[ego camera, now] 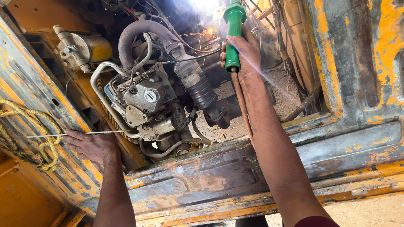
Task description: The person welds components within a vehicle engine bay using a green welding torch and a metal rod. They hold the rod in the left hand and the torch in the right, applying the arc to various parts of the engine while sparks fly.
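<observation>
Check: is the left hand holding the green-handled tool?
No. The right hand grips the green-handled tool; the left hand holds a thin metal rod.

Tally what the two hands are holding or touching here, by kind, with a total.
Green-handled welding holder, gripped by the right hand: 1
Thin metal rod, in the left hand: 1
Brown cable from the holder, along the right forearm: 1
Total: 3

Vehicle repair workshop: exposed engine (149, 98), hoses, worn yellow-painted body panel (252, 168), welding glare (209, 30).
</observation>
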